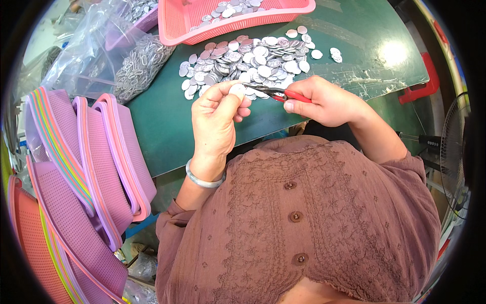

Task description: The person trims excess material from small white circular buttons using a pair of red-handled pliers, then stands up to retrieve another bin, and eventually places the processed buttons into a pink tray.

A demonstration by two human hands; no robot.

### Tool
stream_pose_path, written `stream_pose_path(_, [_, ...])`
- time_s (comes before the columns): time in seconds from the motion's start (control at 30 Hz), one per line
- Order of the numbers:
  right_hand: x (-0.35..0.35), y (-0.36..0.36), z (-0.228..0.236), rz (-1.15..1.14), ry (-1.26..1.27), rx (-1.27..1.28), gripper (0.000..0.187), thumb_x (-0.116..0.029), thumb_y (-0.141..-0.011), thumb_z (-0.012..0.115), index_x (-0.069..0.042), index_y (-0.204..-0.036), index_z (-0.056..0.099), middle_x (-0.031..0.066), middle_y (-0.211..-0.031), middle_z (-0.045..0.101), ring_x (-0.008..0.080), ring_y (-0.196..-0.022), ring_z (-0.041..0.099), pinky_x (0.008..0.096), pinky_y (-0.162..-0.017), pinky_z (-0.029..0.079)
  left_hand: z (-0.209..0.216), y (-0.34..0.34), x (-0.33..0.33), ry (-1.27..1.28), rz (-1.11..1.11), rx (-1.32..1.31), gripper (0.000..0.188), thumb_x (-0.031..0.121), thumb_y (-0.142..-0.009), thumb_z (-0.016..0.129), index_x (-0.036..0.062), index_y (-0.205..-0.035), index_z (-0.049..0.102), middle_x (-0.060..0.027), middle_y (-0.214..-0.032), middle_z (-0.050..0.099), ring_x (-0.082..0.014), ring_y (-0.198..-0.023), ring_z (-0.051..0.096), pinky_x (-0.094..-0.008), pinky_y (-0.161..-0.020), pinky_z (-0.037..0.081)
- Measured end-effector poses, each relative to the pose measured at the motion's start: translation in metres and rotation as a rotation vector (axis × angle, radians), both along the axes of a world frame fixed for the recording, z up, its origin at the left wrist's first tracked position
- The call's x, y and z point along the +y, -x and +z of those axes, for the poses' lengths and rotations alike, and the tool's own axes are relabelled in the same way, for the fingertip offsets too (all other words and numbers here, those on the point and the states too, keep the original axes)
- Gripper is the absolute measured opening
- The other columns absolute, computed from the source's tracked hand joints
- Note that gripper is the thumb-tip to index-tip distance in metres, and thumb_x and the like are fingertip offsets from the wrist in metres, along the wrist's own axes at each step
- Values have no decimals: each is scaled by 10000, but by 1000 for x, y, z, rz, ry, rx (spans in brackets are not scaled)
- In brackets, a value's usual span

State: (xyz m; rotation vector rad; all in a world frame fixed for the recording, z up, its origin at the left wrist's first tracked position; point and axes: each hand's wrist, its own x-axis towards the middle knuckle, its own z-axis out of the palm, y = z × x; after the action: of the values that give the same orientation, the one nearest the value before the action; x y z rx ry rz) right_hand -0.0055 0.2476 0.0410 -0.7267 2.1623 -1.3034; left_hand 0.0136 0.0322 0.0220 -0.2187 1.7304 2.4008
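My right hand is closed round the red handles of a pair of pliers. Their thin dark jaws point left and reach the fingertips of my left hand. Thumb and forefinger of that hand pinch together at the jaw tips; what lies between them is too small and covered to make out. Just beyond both hands, a heap of silver oval discs spreads over the green tabletop.
A pink plastic basket holding more discs stands behind the heap. To the left lies a clear bag of metal links. Stacked purple and pink baskets stand at the table's left edge. A fan is at the far right.
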Motion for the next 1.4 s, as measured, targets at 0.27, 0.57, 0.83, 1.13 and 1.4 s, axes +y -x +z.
stream_pose_path(0.27, [11, 9, 3, -109, 28, 66, 154, -141, -855, 544, -1, -794, 523, -6, -637, 440, 79, -608, 384, 238, -553, 352, -1, 8, 0, -269, -22, -73, 204, 107, -863, 492, -35, -999, 546, -137, -851, 621, -203, -730, 618, -281, -651, 514])
stream_pose_path(0.57, [63, 15, 2, -516, -104, 270, 269, -226, -800, 619, 13, -899, 546, 38, -724, 486, 117, -669, 445, 259, -598, 390, -5, 15, -5, -496, -47, -139, 236, 177, -900, 410, -30, -946, 515, -210, -962, 589, -312, -903, 596, -391, -790, 504])
stream_pose_path(0.83, [138, 42, -29, -831, -551, 607, 383, -297, -787, 609, 12, -1004, 547, 146, -1006, 553, 289, -908, 542, 344, -775, 434, -4, 18, -1, -501, -57, -140, 250, 179, -913, 405, -36, -990, 507, -215, -978, 585, -310, -925, 593, -388, -807, 500])
stream_pose_path(1.13, [181, 63, -64, -841, -699, 762, 493, -343, -749, 631, -25, -1106, 512, 162, -1113, 517, 318, -1087, 452, 385, -920, 363, -6, 23, 13, -381, -89, -132, 201, 92, -898, 432, -23, -1052, 492, -236, -1021, 572, -302, -918, 602, -366, -776, 523])
stream_pose_path(1.4, [175, 52, -69, -870, -464, 895, 391, -240, -761, 630, -44, -1087, 540, 215, -1205, 442, 343, -1149, 406, 384, -973, 333, 0, 29, 88, -116, -413, -201, 79, 90, -894, 463, 26, -940, 463, -190, -950, 592, -221, -754, 618, -311, -661, 527])
